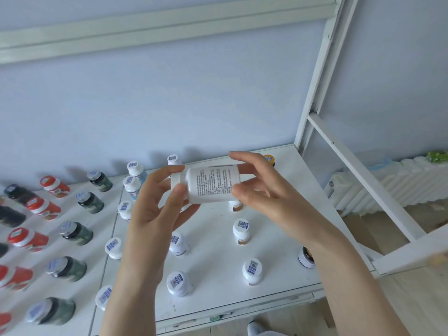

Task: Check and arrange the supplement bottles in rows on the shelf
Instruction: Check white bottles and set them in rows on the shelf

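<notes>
Bottle (211, 184), white, sideways between both hands: cap end pinched by left hand (155, 209), base gripped by right hand (266, 195).

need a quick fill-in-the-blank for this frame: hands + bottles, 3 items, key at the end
The left hand and right hand together hold ___ white bottle.
Its cap points toward the ___ hand.
The other bottles on the shelf all stand ___.
Missing words: one; left; upright.
</notes>
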